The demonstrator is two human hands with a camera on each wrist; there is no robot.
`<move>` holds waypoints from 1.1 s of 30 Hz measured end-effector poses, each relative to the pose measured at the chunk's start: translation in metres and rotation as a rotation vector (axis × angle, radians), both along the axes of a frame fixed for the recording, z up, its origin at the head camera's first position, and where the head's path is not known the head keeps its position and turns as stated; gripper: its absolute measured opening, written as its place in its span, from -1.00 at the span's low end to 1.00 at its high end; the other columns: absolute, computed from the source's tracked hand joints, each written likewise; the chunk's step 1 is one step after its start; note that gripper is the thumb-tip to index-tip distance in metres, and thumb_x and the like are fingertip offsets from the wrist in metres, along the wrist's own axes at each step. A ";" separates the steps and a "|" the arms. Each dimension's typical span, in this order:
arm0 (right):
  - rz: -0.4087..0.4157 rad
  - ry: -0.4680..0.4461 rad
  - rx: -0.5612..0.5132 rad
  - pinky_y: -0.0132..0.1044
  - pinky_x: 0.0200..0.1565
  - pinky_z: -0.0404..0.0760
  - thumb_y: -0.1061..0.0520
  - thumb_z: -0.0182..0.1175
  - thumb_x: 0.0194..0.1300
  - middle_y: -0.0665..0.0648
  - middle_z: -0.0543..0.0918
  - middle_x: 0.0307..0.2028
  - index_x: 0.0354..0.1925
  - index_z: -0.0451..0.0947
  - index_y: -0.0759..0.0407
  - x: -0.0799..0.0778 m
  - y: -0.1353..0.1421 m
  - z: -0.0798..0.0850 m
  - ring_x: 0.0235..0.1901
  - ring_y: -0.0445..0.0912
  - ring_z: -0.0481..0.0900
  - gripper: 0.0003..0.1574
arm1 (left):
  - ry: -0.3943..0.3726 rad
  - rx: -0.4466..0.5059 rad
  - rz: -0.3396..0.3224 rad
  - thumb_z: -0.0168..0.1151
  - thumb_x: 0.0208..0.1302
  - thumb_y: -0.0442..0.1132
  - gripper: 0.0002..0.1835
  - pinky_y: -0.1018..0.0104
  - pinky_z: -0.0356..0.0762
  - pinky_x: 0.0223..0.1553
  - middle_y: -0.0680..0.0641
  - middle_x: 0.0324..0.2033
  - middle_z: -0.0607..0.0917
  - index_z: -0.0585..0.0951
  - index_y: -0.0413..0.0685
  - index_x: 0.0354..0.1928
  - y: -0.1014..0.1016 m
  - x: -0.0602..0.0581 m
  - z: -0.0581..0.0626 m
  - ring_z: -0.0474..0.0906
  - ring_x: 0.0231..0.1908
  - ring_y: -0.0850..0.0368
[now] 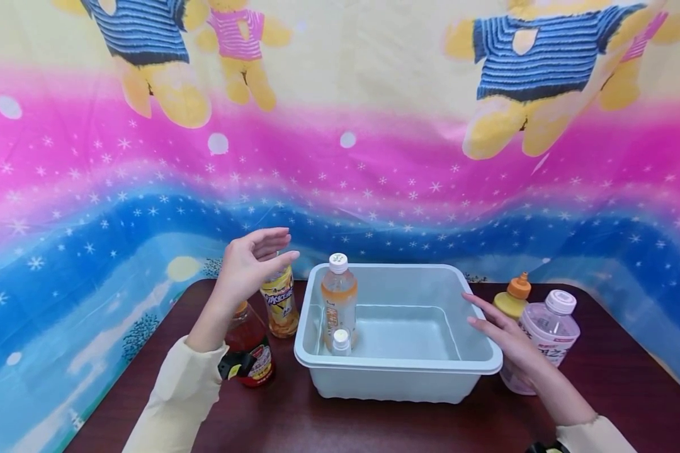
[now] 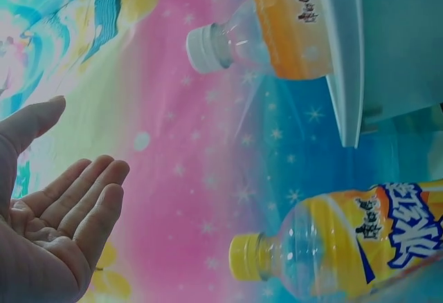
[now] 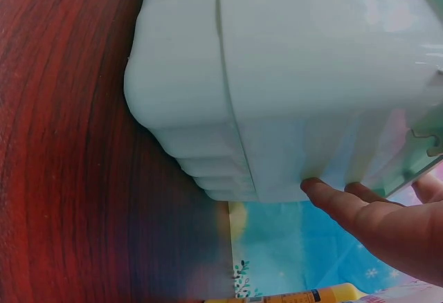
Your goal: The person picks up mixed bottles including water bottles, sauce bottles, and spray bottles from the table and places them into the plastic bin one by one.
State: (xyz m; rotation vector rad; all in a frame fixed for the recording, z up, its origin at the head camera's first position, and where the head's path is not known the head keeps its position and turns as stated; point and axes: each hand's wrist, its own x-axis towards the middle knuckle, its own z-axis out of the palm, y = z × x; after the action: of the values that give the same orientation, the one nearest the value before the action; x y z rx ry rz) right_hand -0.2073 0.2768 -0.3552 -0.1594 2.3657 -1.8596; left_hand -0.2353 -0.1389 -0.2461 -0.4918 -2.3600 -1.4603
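My left hand (image 1: 257, 261), fingers loosely bent and thumb held apart, is raised over an iced tea bottle (image 1: 280, 302) with a yellow label. The left wrist view shows nothing in its palm, and the bottle's yellow cap (image 2: 249, 256) stands apart from the fingers. At the right side of a pale grey-green plastic tub (image 1: 399, 377), my right hand (image 1: 512, 336) rests its extended fingers on the rim. Two of its fingertips (image 3: 315, 187) lie against the outer wall. Inside the tub, at the left, stand a clear white-capped bottle (image 1: 340, 296) with an orange label and a small white-capped bottle (image 1: 341, 341).
Left of the tub, a dark red bottle (image 1: 252, 346) stands partly behind my left wrist. A yellow squeeze bottle (image 1: 510, 305) with an orange nozzle and a clear pinkish bottle (image 1: 549, 327) stand to the right. A printed cloth backdrop (image 1: 374, 189) hangs behind the dark wooden table (image 1: 294, 428).
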 end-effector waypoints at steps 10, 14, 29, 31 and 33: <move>0.003 0.005 -0.002 -0.02 -0.08 0.54 -0.02 -0.07 0.39 0.39 -0.21 0.37 0.41 -0.09 0.02 -0.001 -0.001 -0.001 0.26 0.36 0.00 -0.27 | 0.014 0.036 0.026 0.34 0.03 -0.01 -0.42 0.23 0.46 0.02 -0.10 -0.03 0.61 0.51 -0.09 0.10 -0.019 0.003 0.000 0.53 0.00 0.06; 0.002 0.007 -0.008 -0.04 -0.09 0.55 -0.02 -0.08 0.39 0.38 -0.21 0.38 0.41 -0.09 0.01 -0.001 -0.001 -0.001 0.26 0.35 0.01 -0.27 | 0.005 0.041 0.032 0.34 0.05 -0.03 -0.43 0.26 0.47 0.01 -0.14 -0.01 0.60 0.50 -0.11 0.11 -0.025 0.007 0.000 0.52 0.02 0.01; 0.007 0.008 -0.016 -0.04 -0.12 0.56 -0.01 -0.08 0.39 0.37 -0.22 0.38 0.41 -0.10 -0.01 -0.001 0.000 -0.001 0.26 0.35 0.00 -0.27 | -0.031 0.012 0.071 0.31 0.07 -0.02 -0.41 0.33 0.44 0.01 -0.11 0.02 0.58 0.47 -0.11 0.14 -0.038 0.019 -0.003 0.51 0.04 0.07; 0.008 0.007 -0.016 -0.04 -0.11 0.56 -0.01 -0.08 0.39 0.37 -0.23 0.38 0.41 -0.10 -0.01 -0.001 0.000 -0.001 0.26 0.35 0.00 -0.27 | -0.035 0.006 0.077 0.31 0.08 -0.02 -0.40 0.33 0.44 0.02 -0.11 0.03 0.57 0.46 -0.10 0.15 -0.040 0.020 -0.004 0.50 0.05 0.06; 0.009 0.006 -0.018 -0.04 -0.11 0.56 -0.01 -0.08 0.39 0.37 -0.23 0.38 0.41 -0.10 -0.02 -0.001 0.000 -0.001 0.26 0.34 -0.01 -0.27 | -0.041 0.004 0.083 0.31 0.08 -0.02 -0.40 0.33 0.44 0.01 -0.12 0.03 0.57 0.46 -0.10 0.16 -0.042 0.022 -0.005 0.50 0.04 0.06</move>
State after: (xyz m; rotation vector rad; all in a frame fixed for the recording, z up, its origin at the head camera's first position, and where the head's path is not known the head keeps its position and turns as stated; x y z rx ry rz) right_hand -0.2080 0.2771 -0.3562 -0.1767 2.3490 -1.8794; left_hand -0.2136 -0.1806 -0.2513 -0.3614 -2.3783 -1.4511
